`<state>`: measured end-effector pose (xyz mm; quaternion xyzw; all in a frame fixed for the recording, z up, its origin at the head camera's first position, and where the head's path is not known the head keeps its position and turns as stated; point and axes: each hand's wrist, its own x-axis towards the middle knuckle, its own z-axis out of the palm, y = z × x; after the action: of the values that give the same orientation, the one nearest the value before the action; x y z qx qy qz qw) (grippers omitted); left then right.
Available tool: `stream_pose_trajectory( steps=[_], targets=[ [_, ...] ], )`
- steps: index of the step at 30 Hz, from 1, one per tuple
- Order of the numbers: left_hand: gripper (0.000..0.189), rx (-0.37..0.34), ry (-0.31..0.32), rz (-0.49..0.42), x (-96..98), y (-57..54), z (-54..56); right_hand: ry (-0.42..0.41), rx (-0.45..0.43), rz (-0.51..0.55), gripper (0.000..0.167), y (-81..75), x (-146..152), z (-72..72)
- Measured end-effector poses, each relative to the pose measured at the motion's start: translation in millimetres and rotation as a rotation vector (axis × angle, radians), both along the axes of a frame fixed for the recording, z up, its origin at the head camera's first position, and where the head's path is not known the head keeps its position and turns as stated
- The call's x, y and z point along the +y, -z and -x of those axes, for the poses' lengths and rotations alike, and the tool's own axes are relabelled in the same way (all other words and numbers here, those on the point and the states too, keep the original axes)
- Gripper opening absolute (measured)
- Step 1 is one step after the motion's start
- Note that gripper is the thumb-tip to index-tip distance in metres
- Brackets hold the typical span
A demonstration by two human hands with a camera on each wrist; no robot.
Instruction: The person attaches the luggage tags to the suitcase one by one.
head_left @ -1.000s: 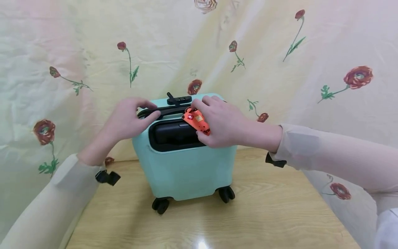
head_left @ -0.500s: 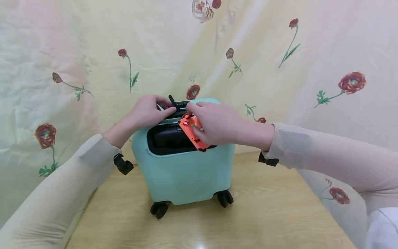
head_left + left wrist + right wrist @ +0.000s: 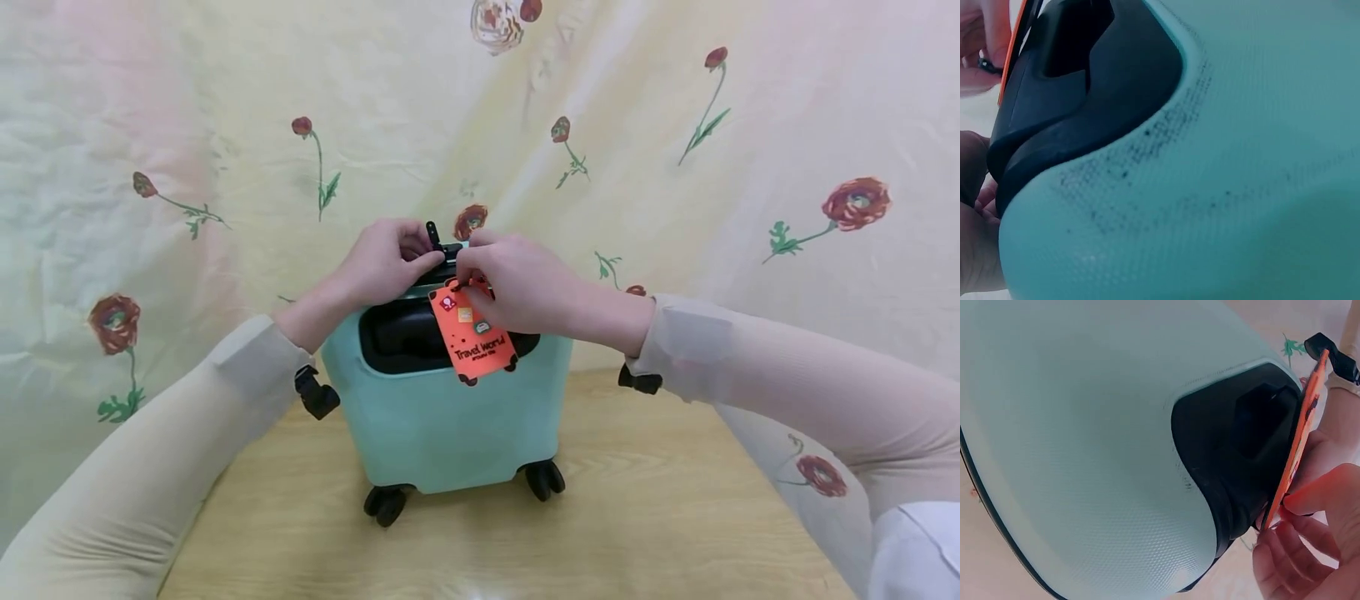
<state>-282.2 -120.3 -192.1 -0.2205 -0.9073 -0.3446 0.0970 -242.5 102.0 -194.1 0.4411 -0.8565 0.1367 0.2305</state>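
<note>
A mint-green suitcase (image 3: 450, 425) stands upright on its black wheels, its black top handle (image 3: 1041, 106) seen close up in the left wrist view. My right hand (image 3: 517, 283) pinches an orange luggage tag (image 3: 480, 346) by its upper end, where a black loop shows. The tag hangs in front of the recessed black panel (image 3: 401, 337), printed face outward. At the top of the case my left hand (image 3: 386, 262) pinches a thin black strap (image 3: 433, 235) with holes, thumb and index finger on either side. Part of the strap is hidden behind the fingers.
The suitcase stands on a light wooden table (image 3: 637, 500). A pale cloth with printed red flowers (image 3: 855, 202) hangs behind it and down the sides. Black buckles (image 3: 317, 393) dangle from the wrist straps.
My left hand has moved right along the handle to the black strap. The luggage tag has swung from tilted in my right palm to hanging down, its face now fully visible.
</note>
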Motion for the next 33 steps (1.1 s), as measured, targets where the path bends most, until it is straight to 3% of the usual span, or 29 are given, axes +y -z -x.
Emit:
stream_pose_trajectory(
  steps=[10,18,26,33],
  targets=[
    [0.012,0.107,0.036,0.039,2.3,-6.3,-4.9,-0.083,0.023,0.05,0.003,2.0,-2.4,10.4],
    [0.011,0.198,0.084,-0.049,-1.3,0.2,-4.9,-0.083,0.008,0.128,0.005,-2.7,-1.5,22.7],
    [0.011,0.267,0.136,-0.106,-4.1,5.3,-1.8,-0.047,-0.043,0.174,0.006,-3.9,-2.2,25.9],
    [0.01,0.413,0.176,-0.003,-5.6,9.7,0.9,-0.051,-0.051,0.227,0.004,-3.5,-5.4,26.2]
  ],
)
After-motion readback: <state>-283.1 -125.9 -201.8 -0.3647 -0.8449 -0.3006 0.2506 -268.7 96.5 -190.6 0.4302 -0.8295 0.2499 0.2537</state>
